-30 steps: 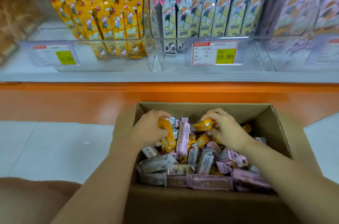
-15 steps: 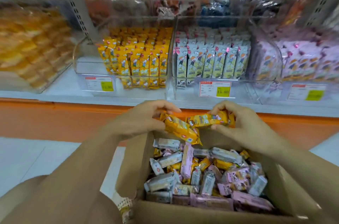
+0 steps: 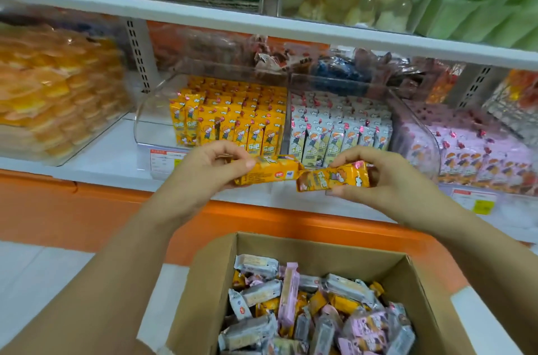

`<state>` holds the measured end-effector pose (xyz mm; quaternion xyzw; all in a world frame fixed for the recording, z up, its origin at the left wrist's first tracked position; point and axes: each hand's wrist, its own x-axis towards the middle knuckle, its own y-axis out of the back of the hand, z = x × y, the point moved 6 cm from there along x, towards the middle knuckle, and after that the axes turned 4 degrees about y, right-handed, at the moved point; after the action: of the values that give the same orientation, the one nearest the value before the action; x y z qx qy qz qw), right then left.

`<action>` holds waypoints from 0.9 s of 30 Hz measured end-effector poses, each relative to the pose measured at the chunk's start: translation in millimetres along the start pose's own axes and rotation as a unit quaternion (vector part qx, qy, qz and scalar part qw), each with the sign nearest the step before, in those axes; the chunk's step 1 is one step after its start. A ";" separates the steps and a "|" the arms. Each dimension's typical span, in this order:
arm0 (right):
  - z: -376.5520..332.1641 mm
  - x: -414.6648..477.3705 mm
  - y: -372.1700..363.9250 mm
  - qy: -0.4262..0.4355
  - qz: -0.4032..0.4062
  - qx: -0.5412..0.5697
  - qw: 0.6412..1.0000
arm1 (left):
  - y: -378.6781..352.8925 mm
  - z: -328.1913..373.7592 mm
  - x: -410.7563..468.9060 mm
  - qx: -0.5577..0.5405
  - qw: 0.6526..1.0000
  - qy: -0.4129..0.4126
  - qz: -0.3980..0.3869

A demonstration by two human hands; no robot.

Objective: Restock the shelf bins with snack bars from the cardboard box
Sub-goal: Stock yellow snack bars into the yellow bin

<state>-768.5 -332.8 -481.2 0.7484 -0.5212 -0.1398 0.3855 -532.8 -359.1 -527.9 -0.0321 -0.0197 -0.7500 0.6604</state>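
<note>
Nearest us, the cardboard box (image 3: 320, 250) sits open, packed with mixed yellow, white and pink bars. Both hands have come up out of it in the last second. Our left hand (image 3: 209, 171) pinches 1 yellow bar (image 3: 267, 173) and our right hand (image 3: 387, 177) pinches a 2nd yellow bar (image 3: 332, 178), nearly tip to tip above the shelf edge (image 3: 116, 177). Just beyond, the yellow bin (image 3: 151, 122) shows free room at its left, so we judge placing comes next.

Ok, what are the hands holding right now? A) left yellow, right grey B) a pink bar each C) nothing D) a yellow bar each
D: the left hand grips a yellow bar, and the right hand pinches a second yellow bar.
</note>
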 end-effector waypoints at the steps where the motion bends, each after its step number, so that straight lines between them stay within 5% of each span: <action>1: -4.2 4.3 3.0 -0.008 0.013 0.016 1.000 | 5.1 4.0 1.1 -0.019 0.999 -0.020 0.018; 5: -7.7 28.7 7.5 -0.036 0.062 0.059 0.996 | 21.4 16.5 3.0 -0.104 0.990 -0.069 0.059; 13: -36.6 91.0 -43.9 -0.094 0.027 0.288 0.952 | 26.8 20.3 7.9 -0.087 0.993 -0.075 0.034; 20: -73.0 149.9 -68.8 -0.059 0.030 0.246 0.967 | 70.8 32.0 10.9 0.024 0.992 -0.102 0.070; 27: -101.1 210.6 -101.9 0.025 0.048 0.092 0.994 | 139.4 37.3 18.2 0.149 0.953 -0.118 0.237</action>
<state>-550.3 -459.9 -447.3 0.7583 -0.5572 -0.0534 0.3341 -396.0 -392.1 -491.1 -0.0256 -0.2010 -0.5508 0.8097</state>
